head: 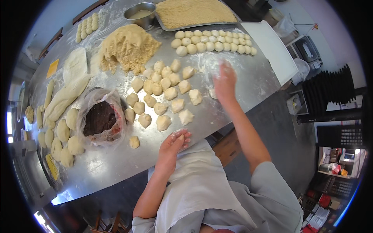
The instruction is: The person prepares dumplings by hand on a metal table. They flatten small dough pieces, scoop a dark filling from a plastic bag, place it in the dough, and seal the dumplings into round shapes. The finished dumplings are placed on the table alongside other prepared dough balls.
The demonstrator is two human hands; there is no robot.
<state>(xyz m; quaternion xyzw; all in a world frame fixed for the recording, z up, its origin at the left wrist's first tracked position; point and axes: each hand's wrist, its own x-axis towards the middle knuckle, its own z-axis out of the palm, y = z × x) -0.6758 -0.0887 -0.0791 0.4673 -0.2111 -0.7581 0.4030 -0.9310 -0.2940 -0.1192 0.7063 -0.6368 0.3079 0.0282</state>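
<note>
My right hand (225,80), blurred and floury, is over the steel table short of the rows of smooth round dough balls (209,46); whether it holds anything is unclear. Beside its wrist lies a pale dough piece (213,93), partly covered. At the table's near edge my left hand (174,141) is curled, thumb against floury fingers, with nothing visible between them. Rough dough lumps (165,84) are scattered ahead of it, and a single small lump (134,142) sits to its left. A plastic-lined container (100,118) of dark brown filling stands farther left.
A big crumbly yellow dough mound (128,48) sits behind the lumps. Beyond are a metal pot (141,14) and a tray of yellow crumbs (195,13). On the left lie a long dough piece (65,97) and several oval dough pieces (62,131). A white board (268,49) adjoins the right end.
</note>
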